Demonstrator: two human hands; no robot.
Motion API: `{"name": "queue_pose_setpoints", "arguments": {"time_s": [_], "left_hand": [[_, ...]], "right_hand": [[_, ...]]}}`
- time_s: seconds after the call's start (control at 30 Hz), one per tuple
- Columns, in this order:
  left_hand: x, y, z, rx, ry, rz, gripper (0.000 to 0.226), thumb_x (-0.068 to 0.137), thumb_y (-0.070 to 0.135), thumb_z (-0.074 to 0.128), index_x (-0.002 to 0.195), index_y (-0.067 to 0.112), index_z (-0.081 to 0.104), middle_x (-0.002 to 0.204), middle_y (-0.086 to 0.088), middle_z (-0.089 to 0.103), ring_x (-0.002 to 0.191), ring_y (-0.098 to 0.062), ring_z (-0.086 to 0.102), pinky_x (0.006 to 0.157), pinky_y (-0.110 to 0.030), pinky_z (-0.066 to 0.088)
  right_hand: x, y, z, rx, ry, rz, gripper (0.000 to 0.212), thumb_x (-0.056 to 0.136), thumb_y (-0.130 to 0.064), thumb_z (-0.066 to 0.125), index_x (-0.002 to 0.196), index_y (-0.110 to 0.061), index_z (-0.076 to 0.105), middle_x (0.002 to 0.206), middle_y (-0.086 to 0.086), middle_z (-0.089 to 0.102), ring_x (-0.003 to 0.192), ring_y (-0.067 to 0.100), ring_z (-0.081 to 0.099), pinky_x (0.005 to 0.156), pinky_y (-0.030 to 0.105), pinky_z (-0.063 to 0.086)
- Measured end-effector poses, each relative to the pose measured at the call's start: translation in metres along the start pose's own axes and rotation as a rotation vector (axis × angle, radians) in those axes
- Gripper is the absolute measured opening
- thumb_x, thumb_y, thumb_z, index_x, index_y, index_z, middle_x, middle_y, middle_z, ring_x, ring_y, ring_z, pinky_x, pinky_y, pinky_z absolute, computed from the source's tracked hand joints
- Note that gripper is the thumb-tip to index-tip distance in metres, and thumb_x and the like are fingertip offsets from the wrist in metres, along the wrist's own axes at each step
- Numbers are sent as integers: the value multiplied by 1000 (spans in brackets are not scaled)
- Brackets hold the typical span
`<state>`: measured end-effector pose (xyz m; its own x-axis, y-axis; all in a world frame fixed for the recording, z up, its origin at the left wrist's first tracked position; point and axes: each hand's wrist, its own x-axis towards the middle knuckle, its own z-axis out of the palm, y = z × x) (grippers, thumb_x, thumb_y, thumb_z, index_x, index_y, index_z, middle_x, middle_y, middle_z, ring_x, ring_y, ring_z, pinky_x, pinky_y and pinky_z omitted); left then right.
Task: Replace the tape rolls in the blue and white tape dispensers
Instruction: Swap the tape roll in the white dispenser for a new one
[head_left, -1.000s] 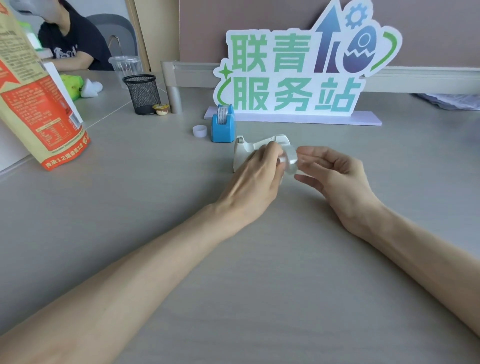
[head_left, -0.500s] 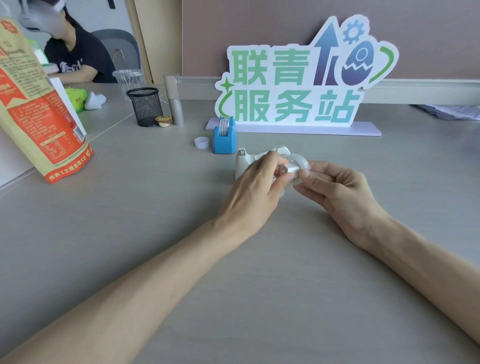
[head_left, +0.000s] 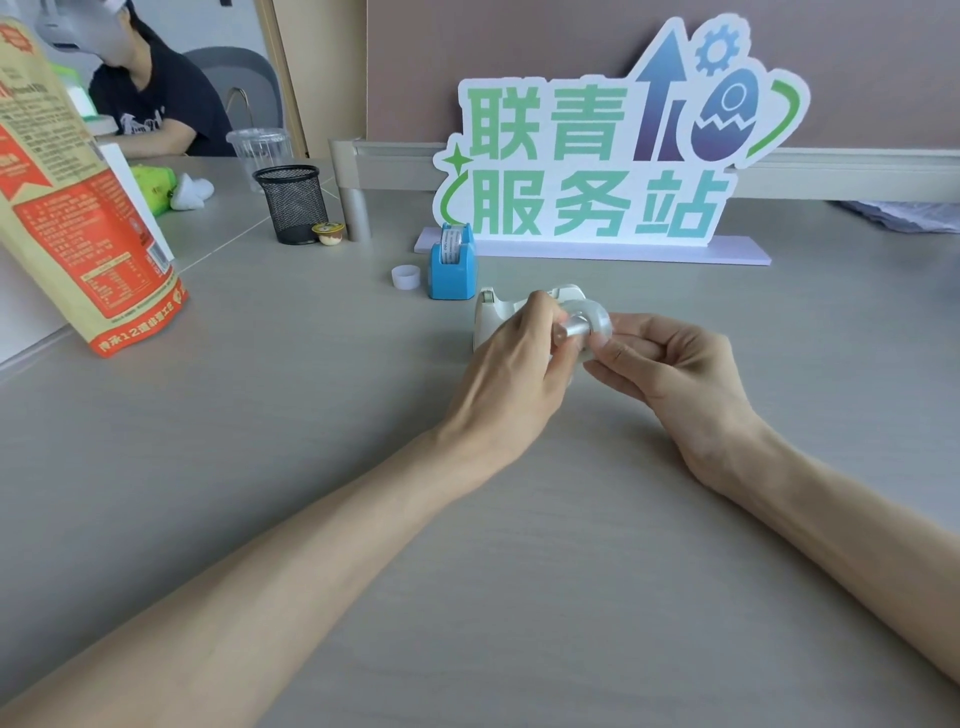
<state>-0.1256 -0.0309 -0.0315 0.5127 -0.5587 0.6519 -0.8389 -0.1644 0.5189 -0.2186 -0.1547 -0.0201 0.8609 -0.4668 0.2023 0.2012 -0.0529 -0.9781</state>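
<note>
On the grey table (head_left: 311, 415), the blue dispenser (head_left: 451, 267) already has tape in it. The white dispenser (head_left: 488, 317) is not done. Just beside it, both hands, left hand (head_left: 511, 374) and right hand (head_left: 675, 364), pinch the clear tape roll (head_left: 589, 325) and its spool.

The counter (head_left: 260, 441) is plain pale grey. One tape dispenser (head_left: 451, 270) is bright blue, the other (head_left: 491, 312) off-white. The tape roll (head_left: 587, 322) is clear with a silvery core. The sign (head_left: 613, 156) is white with green characters, a blue-to-purple arrow and a blue gear. The mesh pen cup (head_left: 293, 202) is black. The pouch (head_left: 78, 208) is tan with orange-red panels.
</note>
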Motion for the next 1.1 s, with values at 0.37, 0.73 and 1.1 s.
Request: {"name": "queue_pose_setpoints", "arguments": {"time_s": [0.37,0.73,1.1], "left_hand": [[4,2,0,-70,-57,-77,13,96,16,50,93,4,44,82,-9,65,66,-22,52,65,-39,45],[7,-1,-8,-348,26,-336,37,79,34,75,106,23,53,75,8,54,71,-10,53,66,-16,40],[5,-3,-13,-557,-97,-424,25,82,29,74,103,17,70,102,2,71,98,-16,64,82,-36,57]], "right_hand": [[-3,-1,2,-104,-1,-92,18,89,-11,68,106,-10,72,93,-3,79,93,6,73,83,16,54],[2,2,-4,114,-45,31,22,96,-4,55,114,-1,66,109,16,74,109,24,69,101,34,51],[1,-1,-8,112,-80,42,39,76,-14,72,114,-4,68,114,14,73,111,27,68,104,41,48]]}}
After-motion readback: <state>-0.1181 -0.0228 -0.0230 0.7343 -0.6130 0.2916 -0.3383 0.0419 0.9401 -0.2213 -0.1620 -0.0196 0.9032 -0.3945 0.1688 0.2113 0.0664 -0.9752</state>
